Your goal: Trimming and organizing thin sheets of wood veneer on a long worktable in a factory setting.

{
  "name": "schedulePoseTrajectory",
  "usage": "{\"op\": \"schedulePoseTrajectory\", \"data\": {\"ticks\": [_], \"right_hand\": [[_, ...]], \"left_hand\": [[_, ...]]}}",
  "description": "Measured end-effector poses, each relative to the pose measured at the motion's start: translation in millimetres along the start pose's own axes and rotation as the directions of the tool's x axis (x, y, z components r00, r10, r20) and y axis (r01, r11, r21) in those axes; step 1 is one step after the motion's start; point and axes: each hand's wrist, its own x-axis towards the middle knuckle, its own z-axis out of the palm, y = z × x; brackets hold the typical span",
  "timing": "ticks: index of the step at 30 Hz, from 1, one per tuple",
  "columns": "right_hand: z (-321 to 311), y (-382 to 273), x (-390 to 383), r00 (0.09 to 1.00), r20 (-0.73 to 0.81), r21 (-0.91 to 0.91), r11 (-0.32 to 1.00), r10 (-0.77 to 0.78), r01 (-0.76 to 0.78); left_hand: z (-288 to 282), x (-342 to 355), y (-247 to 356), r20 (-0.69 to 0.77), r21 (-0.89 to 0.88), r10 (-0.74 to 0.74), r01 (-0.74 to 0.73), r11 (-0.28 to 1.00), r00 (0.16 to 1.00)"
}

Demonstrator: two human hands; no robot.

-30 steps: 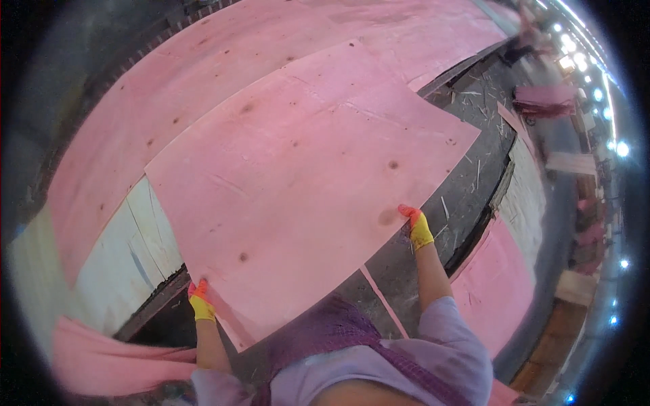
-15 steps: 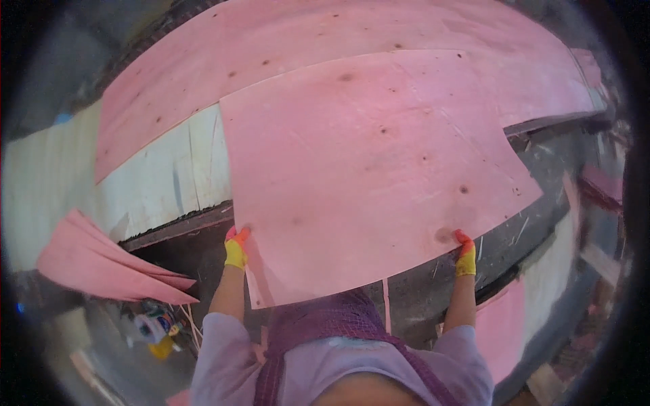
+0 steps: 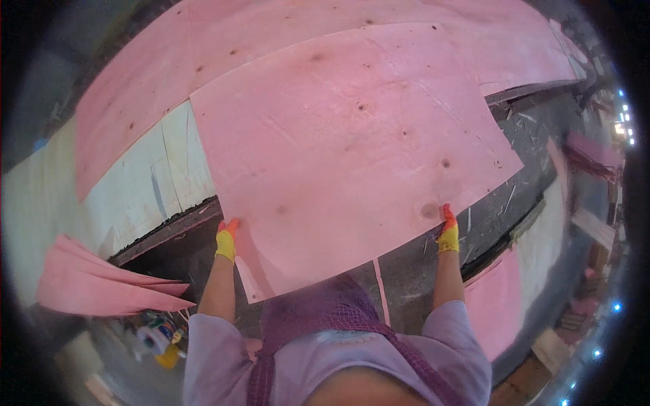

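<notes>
A large pink sheet with dark knots lies slanted across the middle, its far part over a wider pink layer. My left hand, in a yellow and red-orange glove, grips its near left edge. My right hand, gloved alike, holds its near right edge, fingertips on top. Pale white wood sheets show left of the held sheet. A dark grey surface with splinters shows at the right, and a purple apron is below the sheet.
Folded pink sheets hang at lower left, above colourful small items. At right are more pink sheets, a pale stack, a further pink pile and loose boards. Pale sheeting fills the far left.
The view has turned, and the held sheet with both hands appears higher and less slanted than a second ago, then slightly up and left since half a second ago. Both grips continue.
</notes>
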Motion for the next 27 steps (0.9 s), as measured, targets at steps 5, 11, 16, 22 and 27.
{"op": "schedulePoseTrajectory", "data": {"ticks": [5,11,16,22,27], "right_hand": [[61.9,-12.1,-47.3,0.99,-0.135,-0.01,0.999,-0.045,0.044],[-32.6,16.4,8.2,0.991,-0.133,-0.16,0.987,-0.026,0.005],[-8.8,29.6,-4.6,0.957,-0.289,0.146,0.989,0.041,0.002],[91.2,6.5,-1.8,0.993,-0.097,-0.266,0.963,-0.062,0.035],[281.0,15.0,-17.2,0.827,0.539,-0.417,0.904,0.158,0.099]], "left_hand": [[88.9,-64.2,65.2,0.421,0.851,0.673,-0.522,-0.061,0.608],[268.8,-46.1,131.9,0.583,0.804,0.438,-0.563,-0.19,0.684],[295.6,3.1,133.5,0.36,0.928,0.183,-0.331,-0.17,0.915],[316.7,-18.6,145.8,0.253,0.946,0.154,-0.21,-0.248,0.955],[316.3,-1.6,153.4,0.258,0.952,0.155,-0.224,-0.211,0.954]]}}
